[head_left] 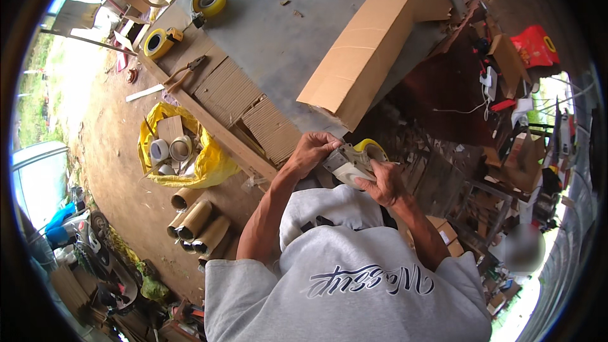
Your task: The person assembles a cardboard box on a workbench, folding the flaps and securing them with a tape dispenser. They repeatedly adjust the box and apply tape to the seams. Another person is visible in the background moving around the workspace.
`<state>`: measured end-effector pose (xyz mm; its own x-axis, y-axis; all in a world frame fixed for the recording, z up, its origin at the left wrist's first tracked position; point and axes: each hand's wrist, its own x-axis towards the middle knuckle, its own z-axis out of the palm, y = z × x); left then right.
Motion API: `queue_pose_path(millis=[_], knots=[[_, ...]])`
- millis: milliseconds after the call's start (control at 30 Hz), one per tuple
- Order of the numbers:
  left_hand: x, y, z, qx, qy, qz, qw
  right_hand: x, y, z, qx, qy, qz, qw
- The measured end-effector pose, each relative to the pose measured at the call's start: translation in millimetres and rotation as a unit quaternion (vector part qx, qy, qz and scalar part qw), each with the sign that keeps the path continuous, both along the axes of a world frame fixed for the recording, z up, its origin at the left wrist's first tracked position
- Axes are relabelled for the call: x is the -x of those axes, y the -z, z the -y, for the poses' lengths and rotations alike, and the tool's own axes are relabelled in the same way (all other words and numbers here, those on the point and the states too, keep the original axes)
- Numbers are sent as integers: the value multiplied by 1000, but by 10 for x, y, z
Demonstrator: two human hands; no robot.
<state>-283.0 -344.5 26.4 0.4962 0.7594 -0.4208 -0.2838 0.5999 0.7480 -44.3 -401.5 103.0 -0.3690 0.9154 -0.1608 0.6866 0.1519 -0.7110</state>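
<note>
In front of my chest, my right hand is closed around a tape dispenser with a pale body and a metal front end. A yellow-rimmed roll of tape sits on its far side. My left hand is closed in a pinch at the dispenser's metal end; whether a strip of tape lies between its fingertips is too small to see. Just beyond both hands, a long brown cardboard box rests on the grey tabletop, its near end close to the table edge.
Two yellow tape rolls and pliers lie on the table's left side, near flat cardboard pieces. A yellow bag of tape rolls and cardboard tubes stand left on the floor. Clutter fills the right side.
</note>
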Motion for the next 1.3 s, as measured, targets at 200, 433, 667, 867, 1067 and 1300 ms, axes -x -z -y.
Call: queue_pose_path(millis=[200, 433, 667, 867, 1067, 1300], knots=[[410, 338, -280, -80, -45, -122, 988, 629, 147, -205, 90, 112, 11, 990], [817, 972, -1274, -182, -101, -155, 966, 999, 552, -42, 104, 210, 57, 971], [830, 1323, -1883, -260, -42, -119, 957, 1249, 947, 64, 90, 243, 104, 960], [666, 1362, -2076, -296, 29, -144, 944, 1340, 1195, 127, 56, 276, 93, 955], [22, 1469, -1935, -385, -185, -234, 873, 1311, 1310, 148, 48, 286, 104, 952], [63, 1402, -2029, -307, -126, -348, 877, 1148, 1427, 155, 44, 278, 94, 955]])
